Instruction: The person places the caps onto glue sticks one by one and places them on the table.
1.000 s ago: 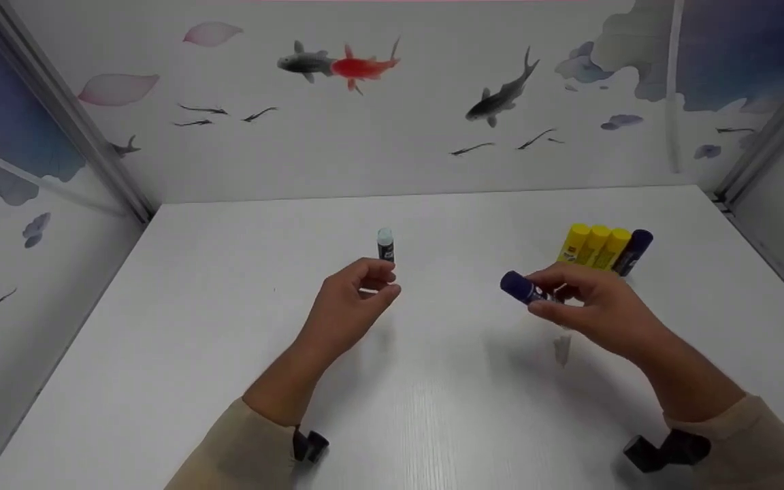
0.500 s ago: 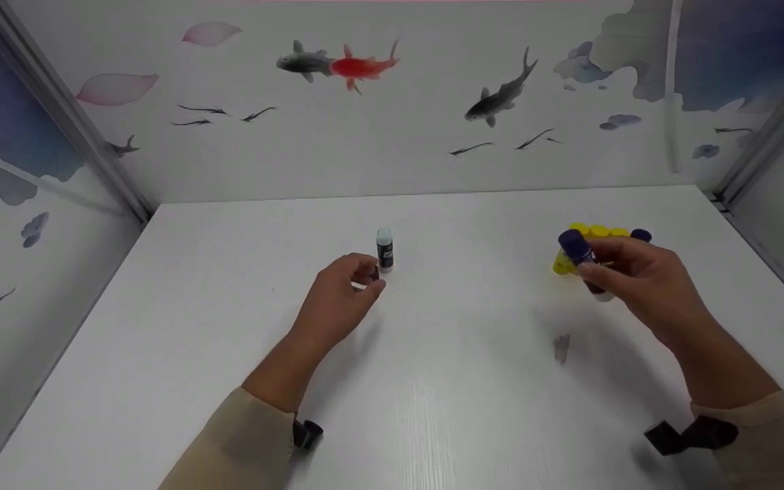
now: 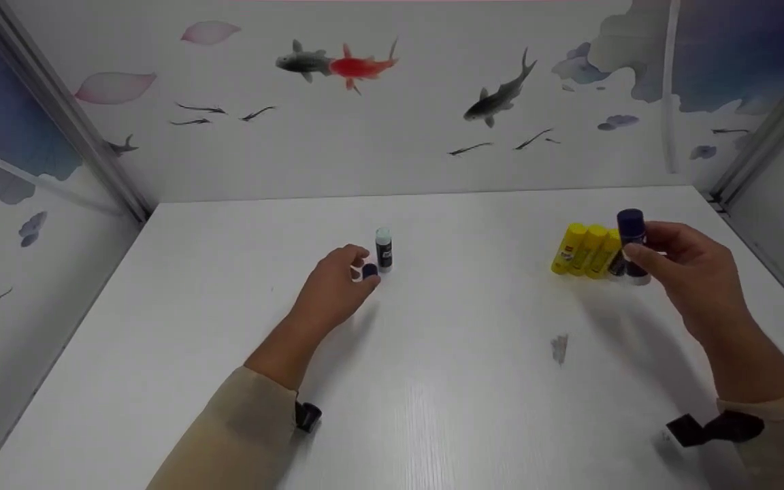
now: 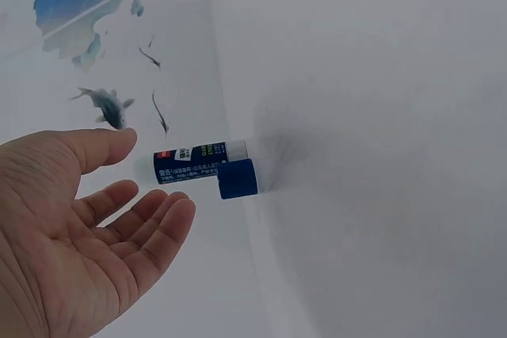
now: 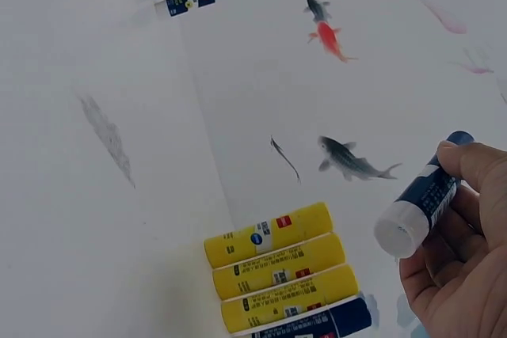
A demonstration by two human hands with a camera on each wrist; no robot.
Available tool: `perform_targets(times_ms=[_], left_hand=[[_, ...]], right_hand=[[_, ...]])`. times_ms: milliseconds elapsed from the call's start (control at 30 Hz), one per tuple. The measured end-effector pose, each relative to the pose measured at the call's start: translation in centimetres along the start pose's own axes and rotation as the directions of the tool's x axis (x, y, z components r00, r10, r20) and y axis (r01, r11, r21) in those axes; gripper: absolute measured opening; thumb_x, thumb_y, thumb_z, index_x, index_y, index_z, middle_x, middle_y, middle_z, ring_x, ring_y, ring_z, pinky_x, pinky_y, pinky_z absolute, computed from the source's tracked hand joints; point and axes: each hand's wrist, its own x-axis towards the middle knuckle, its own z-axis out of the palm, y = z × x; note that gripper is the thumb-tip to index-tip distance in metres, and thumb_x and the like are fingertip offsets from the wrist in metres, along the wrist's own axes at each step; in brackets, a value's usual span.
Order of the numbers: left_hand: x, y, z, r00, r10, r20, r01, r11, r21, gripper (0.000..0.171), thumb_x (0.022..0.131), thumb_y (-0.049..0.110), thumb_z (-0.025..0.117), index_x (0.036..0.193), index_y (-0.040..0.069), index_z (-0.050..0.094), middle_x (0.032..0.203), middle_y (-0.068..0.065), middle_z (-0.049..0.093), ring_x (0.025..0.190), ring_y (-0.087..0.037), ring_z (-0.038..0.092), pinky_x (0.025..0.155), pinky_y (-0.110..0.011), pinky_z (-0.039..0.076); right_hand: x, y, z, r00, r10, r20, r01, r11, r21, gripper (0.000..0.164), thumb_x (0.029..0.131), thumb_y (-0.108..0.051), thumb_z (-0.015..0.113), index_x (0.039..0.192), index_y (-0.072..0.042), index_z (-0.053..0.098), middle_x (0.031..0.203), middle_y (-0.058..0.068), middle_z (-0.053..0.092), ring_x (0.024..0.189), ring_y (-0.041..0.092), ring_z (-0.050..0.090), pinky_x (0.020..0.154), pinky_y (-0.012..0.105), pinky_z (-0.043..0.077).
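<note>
A dark blue glue stick with its white base (image 5: 402, 227) downward is pinched between the thumb and fingers of my right hand (image 3: 698, 275). It is upright at the right end of a row of standing glue sticks: several yellow ones (image 3: 572, 246) and a dark blue one (image 5: 321, 324). Whether its base touches the table I cannot tell. My left hand (image 3: 331, 286) is beside a loose blue cap (image 4: 238, 179), fingers loosely bent and apart from it. Just behind the cap stands an uncapped blue glue stick (image 3: 384, 256) with a pale, translucent top.
A grey smudge (image 3: 559, 348) marks the white table (image 3: 433, 408) in front of the row. Painted panels with fish (image 3: 501, 99) close off the back, and side walls (image 3: 18, 272) flank the table.
My right hand has carried the blue glue stick rightward to the row's end, turning it from tilted to upright. My left hand has let go of the blue cap and shifted slightly left.
</note>
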Motion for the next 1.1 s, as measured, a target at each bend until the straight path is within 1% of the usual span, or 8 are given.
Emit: perform_targets(times_ms=[67,200,433,633,800,933,1000,1100], left_hand=[[0.5,0.0,0.0,1.0,-0.011,0.014,0.011,1.0,0.019,0.05,0.1,0.027,0.071,0.145,0.012,0.057,0.139,-0.009,0.063,0.126,-0.025,0.062,0.101,-0.041,0.057],[1.2,-0.1,-0.2,0.999,-0.024,0.04,0.023,0.999,0.044,0.052,0.099,0.027,0.072,0.146,0.011,0.055,0.14,-0.011,0.062,0.127,-0.027,0.061,0.102,-0.043,0.056],[2.1,-0.5,-0.1,0.998,-0.032,0.056,0.027,0.996,0.088,0.054,0.099,0.029,0.071,0.147,0.01,0.054,0.142,-0.012,0.061,0.127,-0.028,0.062,0.103,-0.044,0.056],[3.2,-0.5,0.2,0.997,-0.016,0.081,0.003,0.988,0.155,0.053,0.099,0.029,0.07,0.145,0.006,0.056,0.14,-0.014,0.063,0.126,-0.029,0.063,0.106,-0.044,0.054],[4.3,-0.2,0.5,0.993,-0.027,0.111,0.001,0.975,0.223,0.055,0.099,0.03,0.071,0.145,0.004,0.055,0.138,-0.015,0.064,0.125,-0.029,0.063,0.106,-0.044,0.053],[4.9,-0.1,0.7,0.993,-0.045,0.114,0.014,0.967,0.255,0.056,0.099,0.03,0.07,0.145,0.002,0.056,0.137,-0.016,0.064,0.12,-0.029,0.064,0.105,-0.044,0.054],[5.1,0.0,0.7,0.992,-0.053,0.113,0.022,0.965,0.26,0.055,0.099,0.03,0.07,0.143,0.001,0.057,0.136,-0.016,0.065,0.116,-0.028,0.065,0.103,-0.044,0.055],[5.3,0.2,0.9,0.991,-0.081,0.11,0.051,0.966,0.252,0.053,0.098,0.03,0.071,0.14,0.0,0.059,0.134,-0.016,0.067,0.11,-0.027,0.065,0.099,-0.043,0.056]], right_hand=[[0.1,0.4,-0.5,1.0,0.005,-0.023,-0.005,1.0,0.009,0.041,0.098,-0.024,0.074,0.134,-0.01,0.064,0.115,-0.011,0.067,0.1,0.004,0.064,0.083,0.008,0.055],[0.2,1.1,-1.6,0.998,0.018,-0.053,-0.011,0.992,0.126,0.038,0.095,-0.021,0.077,0.13,-0.011,0.065,0.111,-0.011,0.069,0.099,0.003,0.064,0.083,0.006,0.053],[1.0,1.8,-2.8,0.987,0.066,-0.148,-0.041,0.985,0.167,0.037,0.093,-0.021,0.078,0.127,-0.014,0.064,0.113,-0.015,0.066,0.104,0.002,0.061,0.084,0.003,0.05],[1.3,2.6,-3.5,0.969,0.134,-0.208,-0.078,0.962,0.26,0.044,0.089,-0.024,0.082,0.128,-0.015,0.064,0.116,-0.012,0.062,0.108,0.003,0.059,0.083,0.001,0.05],[1.4,3.4,-4.0,0.965,0.133,-0.226,-0.046,0.934,0.355,0.043,0.088,-0.018,0.084,0.125,-0.011,0.064,0.115,-0.007,0.063,0.108,0.005,0.06,0.084,0.003,0.051],[1.6,4.0,-4.1,0.959,0.161,-0.231,-0.075,0.937,0.341,0.041,0.088,-0.019,0.084,0.122,-0.013,0.064,0.112,-0.008,0.064,0.105,0.004,0.06,0.083,0.003,0.052],[1.8,4.1,-4.1,0.955,0.185,-0.231,-0.115,0.951,0.286,0.04,0.088,-0.024,0.084,0.122,-0.016,0.064,0.112,-0.01,0.063,0.105,0.003,0.06,0.082,0.003,0.051],[1.9,4.4,-4.2,0.956,0.209,-0.204,-0.162,0.96,0.227,0.042,0.088,-0.029,0.084,0.123,-0.019,0.063,0.111,-0.012,0.063,0.103,0.002,0.06,0.081,0.002,0.05]])
